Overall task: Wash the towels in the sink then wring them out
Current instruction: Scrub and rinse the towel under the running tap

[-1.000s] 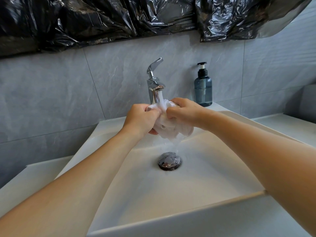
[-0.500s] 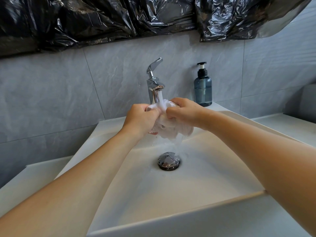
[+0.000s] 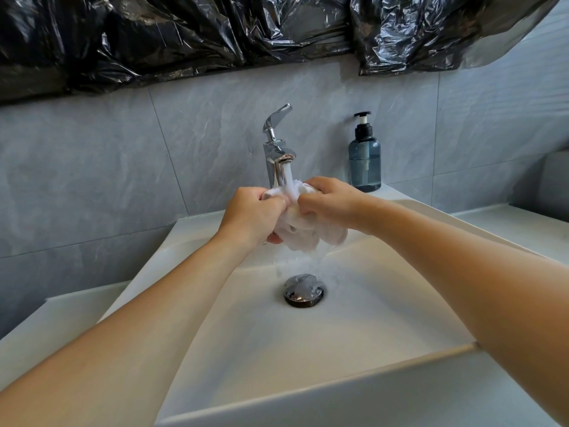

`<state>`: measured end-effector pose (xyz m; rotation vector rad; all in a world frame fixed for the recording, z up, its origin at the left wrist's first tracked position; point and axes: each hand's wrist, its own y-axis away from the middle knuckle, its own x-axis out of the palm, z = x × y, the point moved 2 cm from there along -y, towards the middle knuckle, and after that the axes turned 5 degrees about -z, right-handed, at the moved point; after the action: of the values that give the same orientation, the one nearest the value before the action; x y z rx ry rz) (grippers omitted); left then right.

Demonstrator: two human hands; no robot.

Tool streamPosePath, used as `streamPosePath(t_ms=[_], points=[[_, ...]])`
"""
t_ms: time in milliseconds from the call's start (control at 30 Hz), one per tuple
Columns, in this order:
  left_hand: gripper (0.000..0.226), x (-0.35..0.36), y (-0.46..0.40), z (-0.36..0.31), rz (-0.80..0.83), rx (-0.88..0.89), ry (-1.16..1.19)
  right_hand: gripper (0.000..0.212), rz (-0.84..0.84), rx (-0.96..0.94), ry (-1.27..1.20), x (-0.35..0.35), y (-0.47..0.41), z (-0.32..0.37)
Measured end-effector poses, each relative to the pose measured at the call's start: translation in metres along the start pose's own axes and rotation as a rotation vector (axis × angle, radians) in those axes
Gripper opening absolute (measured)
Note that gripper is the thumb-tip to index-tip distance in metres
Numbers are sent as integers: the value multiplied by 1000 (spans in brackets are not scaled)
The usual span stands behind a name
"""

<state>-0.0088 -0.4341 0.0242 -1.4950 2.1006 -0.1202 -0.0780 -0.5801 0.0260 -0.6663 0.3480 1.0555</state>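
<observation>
A bunched white towel (image 3: 303, 232) hangs wet between my two hands, directly under the running chrome tap (image 3: 278, 155). My left hand (image 3: 252, 215) grips its left part with curled fingers. My right hand (image 3: 328, 201) grips the right part, knuckles almost touching the left hand. Water streams onto the towel's top and drips from its lower folds into the white sink (image 3: 354, 328), near the chrome drain plug (image 3: 303, 291). Most of the towel's middle is hidden by my fingers.
A blue-grey pump soap bottle (image 3: 365, 161) stands on the sink's back ledge, right of the tap. Grey tiled wall behind, black plastic sheeting (image 3: 215, 35) taped above. White counter (image 3: 505, 223) extends on both sides of the basin.
My hands have kneaded the towel slightly under the stream; the hanging folds shifted a little. Hands stay in the same place.
</observation>
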Motion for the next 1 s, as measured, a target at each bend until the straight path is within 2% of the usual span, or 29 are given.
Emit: streamPosePath(t_ms=[167,400,600,767,900,1000], points=[[20,-1,-1,2,-4,2,-19,22,17,12,15,1,1,0],[21,-2,1,-2,0,-7,-28,43,26,16,33,2,3,3],[34,-3,5,-3,30,-30,-22,28,28,20,53,1,4,3],[19,-2,3,0,40,-47,-25,21,25,9,47,0,9,1],[21,4,10,2,134,-116,-35,13,41,11,113,-1,22,0],[28,11,21,-6,201,-169,-21,17,104,38,187,-13,36,1]])
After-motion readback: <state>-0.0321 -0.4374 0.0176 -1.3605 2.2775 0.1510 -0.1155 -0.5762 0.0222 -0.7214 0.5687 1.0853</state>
